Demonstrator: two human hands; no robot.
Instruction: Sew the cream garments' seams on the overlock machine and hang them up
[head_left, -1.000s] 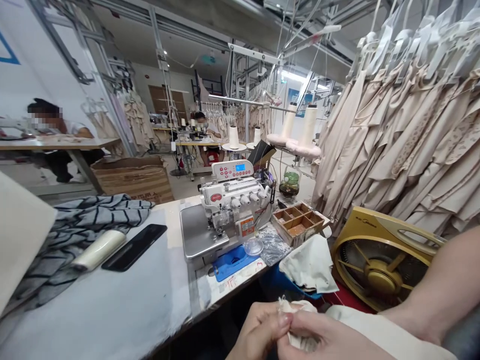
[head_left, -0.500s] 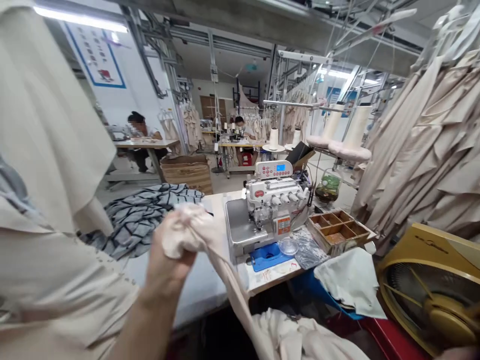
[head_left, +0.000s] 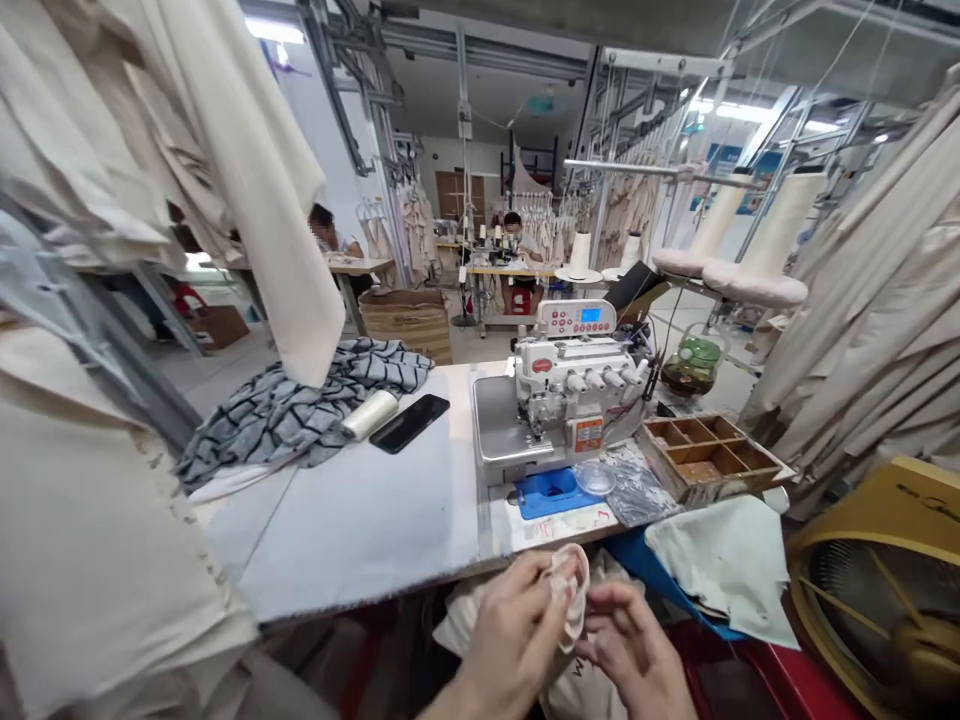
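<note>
Below the front edge of the table, my left hand [head_left: 514, 630] is closed on the bunched edge of a beige cloth [head_left: 571, 595]. My right hand [head_left: 634, 640] is at the right side of that cloth, its fingers bent and pinching the cloth's lower edge. The rest of the cloth hangs beneath both hands, partly hidden by them. Just beyond the hands stands a white overlock sewing machine [head_left: 574, 375] with a blue tray [head_left: 551, 493] in front of it.
On the table [head_left: 360, 530] lie a black phone [head_left: 410, 423], a pale roll [head_left: 370, 415] and checked fabric [head_left: 277, 410]. A wooden compartment box [head_left: 705, 458] and yellow fan [head_left: 885, 580] are at right. Beige garments hang on both sides. Two people sit farther back.
My left hand has moved down and right with the cloth, off the tabletop. My right hand has come into view beside it. The phone and roll now show, and the view has shifted left.
</note>
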